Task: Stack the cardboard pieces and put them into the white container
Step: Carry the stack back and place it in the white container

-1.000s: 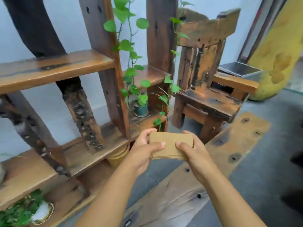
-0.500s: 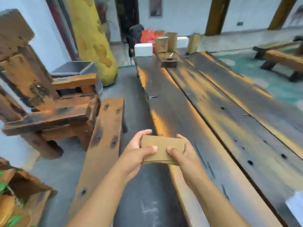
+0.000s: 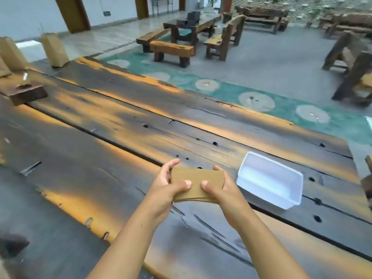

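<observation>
One empty white container (image 3: 269,180) beside held cardboard pieces (image 3: 196,183)

Both hands grip a stack of cardboard pieces (image 3: 196,185) above the dark wooden table (image 3: 100,137): left hand (image 3: 167,187) on its left edge, right hand (image 3: 221,188) on its right. A white container (image 3: 269,180) sits on the table just right of the stack.

Counting two hands, left hand (image 3: 164,189) and right hand (image 3: 223,190), sharing one cardboard stack (image 3: 196,184), piece count not readable. Seeing one white container (image 3: 270,181), two brown paper bags (image 3: 54,49) sitting far back.
</observation>
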`<action>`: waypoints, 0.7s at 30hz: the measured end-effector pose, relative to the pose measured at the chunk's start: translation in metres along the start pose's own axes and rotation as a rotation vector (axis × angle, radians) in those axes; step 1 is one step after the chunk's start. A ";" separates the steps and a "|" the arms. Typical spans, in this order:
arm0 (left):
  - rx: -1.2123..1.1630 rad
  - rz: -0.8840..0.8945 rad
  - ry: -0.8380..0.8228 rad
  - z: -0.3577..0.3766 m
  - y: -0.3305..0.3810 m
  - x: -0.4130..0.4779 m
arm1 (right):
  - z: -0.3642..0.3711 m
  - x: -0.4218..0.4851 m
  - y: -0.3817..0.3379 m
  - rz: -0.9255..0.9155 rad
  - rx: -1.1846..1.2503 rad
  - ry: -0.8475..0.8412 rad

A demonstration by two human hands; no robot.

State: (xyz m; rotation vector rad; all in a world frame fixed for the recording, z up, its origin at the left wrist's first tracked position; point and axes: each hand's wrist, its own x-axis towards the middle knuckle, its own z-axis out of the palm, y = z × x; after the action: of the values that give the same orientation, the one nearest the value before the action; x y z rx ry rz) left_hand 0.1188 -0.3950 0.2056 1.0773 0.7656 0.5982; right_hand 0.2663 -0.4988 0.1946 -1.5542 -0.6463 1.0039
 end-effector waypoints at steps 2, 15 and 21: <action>0.017 -0.038 -0.084 0.004 0.000 0.015 | -0.003 0.000 0.000 0.021 0.028 0.116; 0.661 -0.097 -0.733 0.082 0.037 0.082 | -0.073 -0.048 -0.028 -0.085 0.003 0.385; 1.132 0.051 -1.040 0.148 0.074 0.080 | -0.127 -0.057 -0.069 -0.123 -0.263 0.219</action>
State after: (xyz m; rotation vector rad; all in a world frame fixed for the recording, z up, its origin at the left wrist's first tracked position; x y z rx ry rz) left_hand 0.2802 -0.3882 0.2941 2.1663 0.0702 -0.4887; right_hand 0.3563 -0.5939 0.2785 -1.8002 -0.7305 0.6645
